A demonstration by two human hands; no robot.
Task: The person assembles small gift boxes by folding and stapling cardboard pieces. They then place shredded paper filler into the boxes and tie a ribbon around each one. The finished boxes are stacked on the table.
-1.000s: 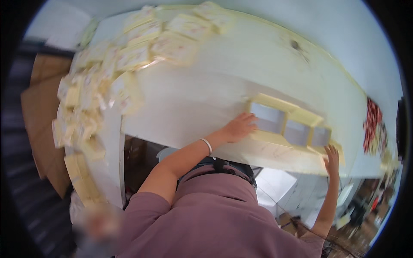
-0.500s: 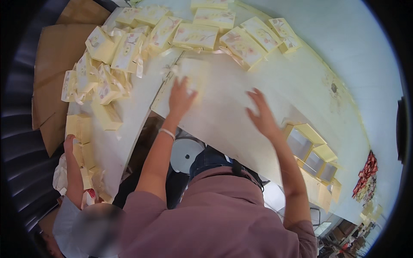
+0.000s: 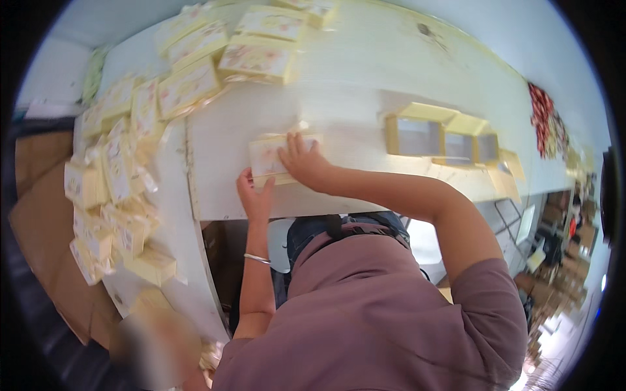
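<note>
Mid-frame box [image 3: 265, 155], presumably light, stiff, best held edgewise: right hand [image 3: 305, 164] splayed on top, left hand [image 3: 257, 197] parted at its corner.

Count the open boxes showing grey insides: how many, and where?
3, in a row toward the right of the table: left box, middle box, right box. Another may be hidden by flaps at the right end.

At five o'clock we see a plain dusty-mauve T-shirt [image 3: 378, 313], its short right sleeve [image 3: 490, 290] toward four o'clock, with blue jeans [image 3: 301, 236] and a dark waist strap [image 3: 334, 226] near six and a slim pale left-wrist bangle [image 3: 257, 259] between seven and eight.
</note>
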